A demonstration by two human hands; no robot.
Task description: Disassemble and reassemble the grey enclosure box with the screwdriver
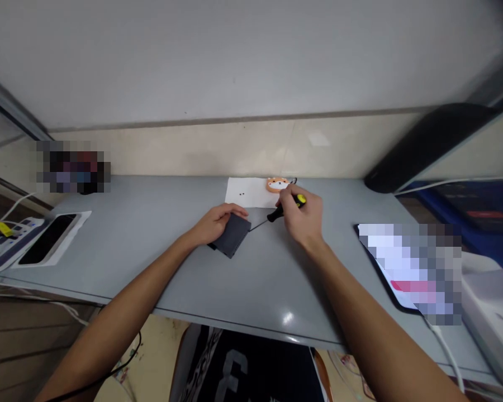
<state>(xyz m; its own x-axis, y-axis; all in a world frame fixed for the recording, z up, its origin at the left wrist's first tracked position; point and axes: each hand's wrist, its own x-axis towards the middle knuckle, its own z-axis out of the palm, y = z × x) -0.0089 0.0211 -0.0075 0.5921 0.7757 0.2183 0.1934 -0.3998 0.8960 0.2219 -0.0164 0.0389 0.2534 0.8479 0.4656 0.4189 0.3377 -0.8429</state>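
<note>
Two items are in hand: a dark grey case (235,237) and a screwdriver (275,214). The case is at the middle of the grey table (255,290), just in front of a white sheet (251,195); whether it rests on the surface or is held slightly above cannot be told.

Left hand (215,223): curled over the far left part of the case, fingers along its far edge, thumb not distinguishable. Right hand (305,218): closed in a firm grip around the black and yellow handle, shaft directed at the right corner of the case. Whether the tip is seated or merely near cannot be told.

Handling, by judgement: the case appears light and stiff, with a matt face that should give fair grip. The slotted near right edge is probably its weaker part — do not squeeze there. Hold by the solid far and left edges, keeping fingers out of line with the shaft. Grip the screwdriver by the thick handle; the thin shaft may slip sideways under load.

Two small dark specks (241,194) — possibly screws — lie on the sheet, well apart from an orange animal-face charm (275,185); pieces so small would roll or scatter easily.
</note>
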